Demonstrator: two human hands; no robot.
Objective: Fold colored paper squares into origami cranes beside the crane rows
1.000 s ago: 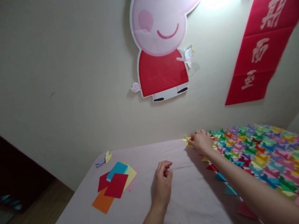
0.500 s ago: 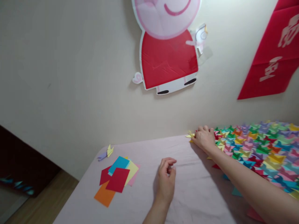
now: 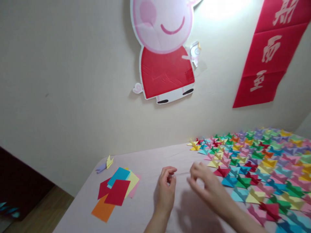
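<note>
My left hand (image 3: pixel 166 191) rests on the pale pink cloth (image 3: pixel 179 158), its fingers loosely curled and nothing visible in them. To its right, my right hand (image 3: pixel 207 183) hovers over the cloth with bent fingers, thumb apart, also holding nothing that I can see. Rows of colourful folded paper cranes (image 3: pixel 252 168) spread to the right of that hand. A yellow crane (image 3: pixel 195 147) stands at the rows' far left end by the wall. Left of my left hand lie loose paper squares, among them red (image 3: pixel 119 193), blue (image 3: pixel 119 176) and orange (image 3: pixel 104 208).
Near the far left corner sit a small yellow crane (image 3: pixel 109 162) and a purple folded piece (image 3: pixel 101 168). The wall behind carries a pink-and-red cartoon pig cutout (image 3: pixel 167 72) and a red banner (image 3: pixel 267 64). The cloth-covered surface ends at the left, above a wooden floor (image 3: pixel 60 205).
My right hand has drawn back from the cranes by the wall, towards me and to my left hand's side. The left hand stays in place. The view has shifted slightly right.
</note>
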